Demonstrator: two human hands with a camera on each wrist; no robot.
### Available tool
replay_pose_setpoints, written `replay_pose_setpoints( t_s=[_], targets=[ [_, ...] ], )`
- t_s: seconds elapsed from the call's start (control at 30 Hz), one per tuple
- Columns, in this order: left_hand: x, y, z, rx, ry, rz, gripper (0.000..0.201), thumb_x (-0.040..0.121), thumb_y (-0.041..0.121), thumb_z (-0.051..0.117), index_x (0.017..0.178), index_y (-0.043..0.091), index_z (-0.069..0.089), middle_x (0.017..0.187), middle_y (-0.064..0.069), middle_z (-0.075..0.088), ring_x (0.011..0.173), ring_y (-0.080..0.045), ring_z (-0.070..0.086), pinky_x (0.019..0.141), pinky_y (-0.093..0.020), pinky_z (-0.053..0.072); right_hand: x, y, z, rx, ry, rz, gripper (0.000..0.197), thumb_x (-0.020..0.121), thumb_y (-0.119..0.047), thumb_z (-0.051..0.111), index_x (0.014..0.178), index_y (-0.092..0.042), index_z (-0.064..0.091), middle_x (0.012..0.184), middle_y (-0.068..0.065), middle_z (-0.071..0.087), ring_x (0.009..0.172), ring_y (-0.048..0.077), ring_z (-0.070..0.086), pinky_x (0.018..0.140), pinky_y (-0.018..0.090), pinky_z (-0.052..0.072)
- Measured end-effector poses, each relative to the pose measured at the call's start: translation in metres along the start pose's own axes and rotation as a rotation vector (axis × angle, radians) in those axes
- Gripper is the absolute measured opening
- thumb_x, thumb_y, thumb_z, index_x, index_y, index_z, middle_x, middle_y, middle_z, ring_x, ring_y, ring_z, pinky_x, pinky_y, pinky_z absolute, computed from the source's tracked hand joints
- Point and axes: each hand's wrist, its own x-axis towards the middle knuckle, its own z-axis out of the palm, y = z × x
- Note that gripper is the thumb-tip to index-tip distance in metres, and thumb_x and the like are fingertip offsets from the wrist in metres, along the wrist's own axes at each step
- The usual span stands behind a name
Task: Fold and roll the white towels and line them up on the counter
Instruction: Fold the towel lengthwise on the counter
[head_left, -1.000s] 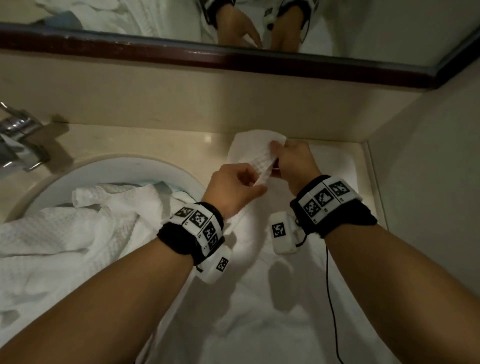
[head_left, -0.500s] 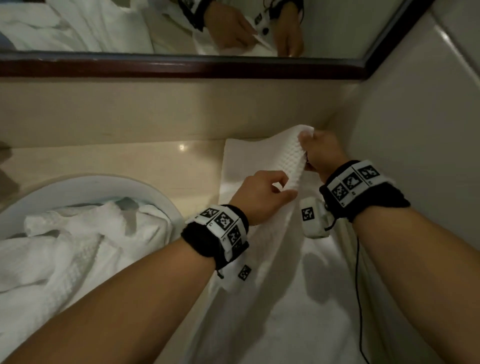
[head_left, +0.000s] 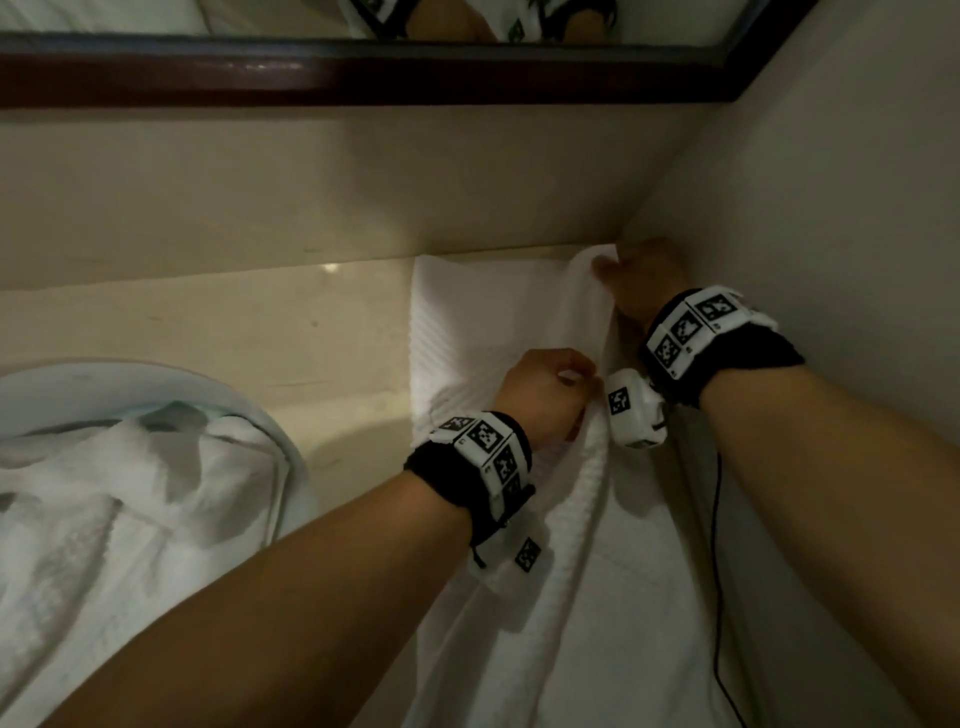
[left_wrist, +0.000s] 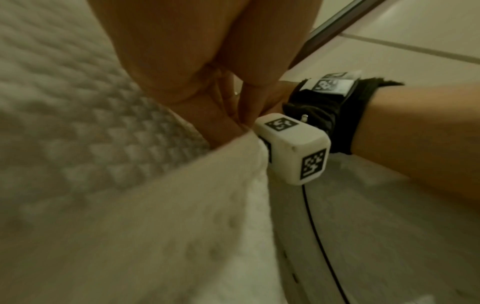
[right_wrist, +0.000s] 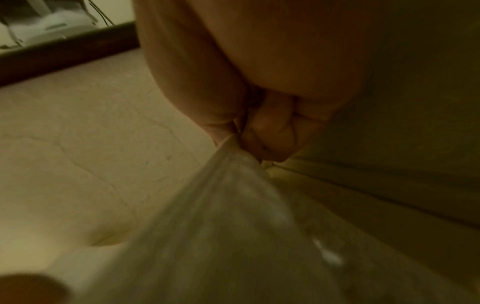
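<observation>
- Now we have one towel (head_left: 467, 317) spread at the counter's (head_left: 218, 317) far right corner, its long axis running from the back wall toward us and draping over the front edge.
- Our right hand (head_left: 641, 280) is the farther one, up at the back right corner, its thumb and curled fingers (right_wrist: 270, 131) pinching the towel's far corner.
- Our left hand (head_left: 545, 395) sits nearer us on the same raised long edge, fingers (left_wrist: 221, 115) curled and pinching the cloth.
- Between the two hands that edge stands lifted off the counter, with the flat part of the towel lying to our left.
- We judge the coming fold turns on carrying this edge leftward across the towel, parallel to its long axis.
- More towels (head_left: 104, 499) lie heaped in the sink (head_left: 130, 379) at the counter's left, not yet folded.
</observation>
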Motion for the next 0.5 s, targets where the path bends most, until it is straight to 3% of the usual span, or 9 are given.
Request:
replay_pose_setpoints(
  t_s=[0.17, 0.23, 0.33, 0.4, 0.5],
  targets=[
    [0.005, -0.012, 0.003, -0.011, -0.015, -0.052, 0.007, 0.093, 0.015, 0.069, 0.096, 0.013, 0.075, 0.075, -0.004, 0.068, 0.068, -0.021, 0.065, 0.071, -0.037, 0.06, 0.008, 0.002, 0.011, -0.174, 0.025, -0.05, 0.044, 0.102, -0.033, 0.048, 0.119, 0.005, 0.064, 0.125, 0.024, 0.061, 0.115, 0.037, 0.058, 0.093, 0.036, 0.046],
    [0.005, -0.013, 0.004, -0.002, -0.02, -0.043, 0.006, 0.091, 0.013, 0.069, 0.088, 0.014, 0.075, 0.074, -0.002, 0.067, 0.07, -0.02, 0.064, 0.077, -0.043, 0.061, 0.012, 0.004, 0.012, -0.107, 0.057, -0.044, 0.042, 0.101, -0.032, 0.05, 0.117, 0.005, 0.065, 0.123, 0.023, 0.062, 0.111, 0.035, 0.06, 0.088, 0.033, 0.046],
    [0.003, -0.007, 0.002, 0.003, -0.007, -0.023, 0.02, 0.089, 0.012, 0.068, 0.074, 0.025, 0.067, 0.072, 0.001, 0.066, 0.068, -0.019, 0.064, 0.074, -0.043, 0.061, 0.011, 0.002, 0.009, 0.206, 0.094, -0.081, 0.03, 0.099, -0.027, 0.055, 0.106, -0.001, 0.068, 0.1, 0.014, 0.067, 0.084, 0.021, 0.062, 0.076, 0.033, 0.051],
    [0.004, -0.001, 0.0, -0.01, 0.03, 0.015, 0.02, 0.088, 0.012, 0.067, 0.075, 0.027, 0.066, 0.075, 0.001, 0.067, 0.07, -0.019, 0.064, 0.075, -0.043, 0.06, 0.008, -0.006, 0.003, 0.334, 0.161, -0.137, 0.024, 0.098, -0.026, 0.057, 0.087, -0.007, 0.066, 0.077, 0.004, 0.058, 0.065, 0.01, 0.05, 0.062, 0.025, 0.043],
    [0.007, 0.002, -0.001, -0.006, 0.075, 0.074, 0.017, 0.089, 0.011, 0.065, 0.082, 0.026, 0.065, 0.085, 0.001, 0.067, 0.08, -0.016, 0.063, 0.081, -0.039, 0.057, 0.01, -0.012, -0.002, 0.346, 0.27, -0.223, 0.028, 0.096, -0.025, 0.058, 0.07, -0.015, 0.056, 0.061, -0.005, 0.045, 0.056, 0.007, 0.041, 0.052, 0.017, 0.034]
  ],
)
